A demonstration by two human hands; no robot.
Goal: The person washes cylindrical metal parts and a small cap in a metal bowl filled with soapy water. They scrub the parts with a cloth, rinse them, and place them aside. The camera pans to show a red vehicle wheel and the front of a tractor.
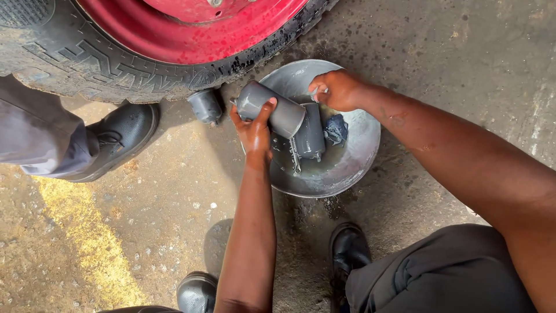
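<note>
My left hand (pixel 253 128) grips a grey metal cylinder (pixel 272 108), holding it tilted over a round metal basin (pixel 359 152) on the ground. My right hand (pixel 335 89) is closed at the far side of the basin, near the cylinder's end; what it holds is hidden. In the basin lie a second grey cylinder (pixel 311 134), a dark blue rag (pixel 336 128), a small metal tool (pixel 295 157) and some murky liquid.
A large tyre (pixel 98 64) with a red rim (pixel 191 29) lies at the top. Another grey cylinder (pixel 206 106) sits on the concrete beside it. Another person's black shoe (pixel 119 136) stands at left. My own black shoes (pixel 347 250) are below the basin.
</note>
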